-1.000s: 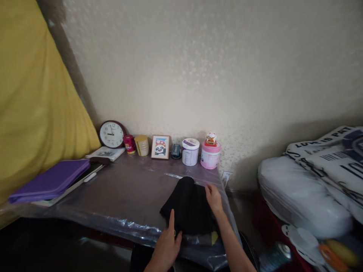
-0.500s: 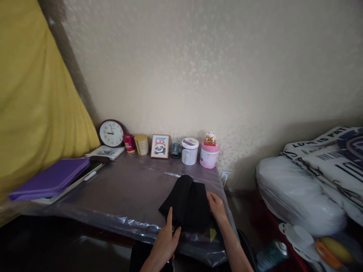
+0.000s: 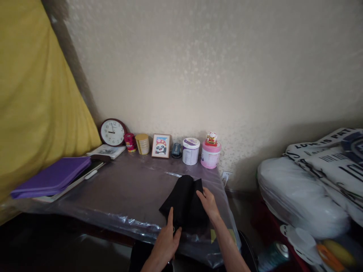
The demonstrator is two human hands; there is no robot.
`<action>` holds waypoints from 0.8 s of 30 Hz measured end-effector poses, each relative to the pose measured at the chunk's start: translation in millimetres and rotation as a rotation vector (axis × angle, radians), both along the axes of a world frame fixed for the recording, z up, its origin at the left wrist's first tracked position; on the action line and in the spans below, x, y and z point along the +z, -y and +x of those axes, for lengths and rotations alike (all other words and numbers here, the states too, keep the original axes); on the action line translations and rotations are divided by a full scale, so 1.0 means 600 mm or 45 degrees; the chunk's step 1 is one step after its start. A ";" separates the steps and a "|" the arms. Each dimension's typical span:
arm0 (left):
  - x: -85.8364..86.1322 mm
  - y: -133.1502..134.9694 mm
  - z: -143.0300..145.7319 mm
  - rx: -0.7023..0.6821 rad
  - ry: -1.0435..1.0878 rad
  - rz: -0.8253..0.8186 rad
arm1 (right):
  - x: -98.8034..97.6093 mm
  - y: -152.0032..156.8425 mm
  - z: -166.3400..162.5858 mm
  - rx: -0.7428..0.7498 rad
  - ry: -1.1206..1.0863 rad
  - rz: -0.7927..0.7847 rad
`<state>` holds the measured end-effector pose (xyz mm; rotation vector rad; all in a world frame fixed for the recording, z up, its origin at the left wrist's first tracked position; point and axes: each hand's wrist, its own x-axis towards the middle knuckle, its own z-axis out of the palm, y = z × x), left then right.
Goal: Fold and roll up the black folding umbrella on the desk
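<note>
A black fabric bundle lies folded near the right front of the table; its exact kind does not show. At its near end is my left hand, index finger stretched along the fabric and thumb at the edge. The other fingers of that hand are curled out of sight below. A small pale ring shape shows between thumb and index. My right hand pinches the bundle's right flap, which stands partly raised and turned inward. Clear plastic sheeting covers the table beneath.
Along the wall stand a clock, a red can, a yellow-lidded container, a framed panda picture, a white tub and a pink tub bearing a cat figurine. A purple folder lies left; bagged bedding is right.
My right hand has moved left and slightly up, folding the bundle's right flap inward over the middle. My left hand keeps its place on the near end.
</note>
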<state>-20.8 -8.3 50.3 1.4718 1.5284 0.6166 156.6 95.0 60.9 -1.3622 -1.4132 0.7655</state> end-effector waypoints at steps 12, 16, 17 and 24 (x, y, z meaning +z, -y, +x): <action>-0.011 -0.008 -0.011 0.050 0.037 0.007 | 0.012 -0.044 -0.102 -0.009 0.064 -0.105; -0.022 -0.013 -0.013 0.038 -0.006 0.057 | 0.014 -0.048 -0.125 0.008 0.352 -0.216; -0.026 -0.015 -0.014 0.032 -0.011 0.074 | 0.017 -0.048 -0.128 0.023 0.413 -0.235; -0.028 -0.011 -0.015 0.040 -0.039 0.094 | 0.029 -0.046 -0.137 0.042 0.725 -0.321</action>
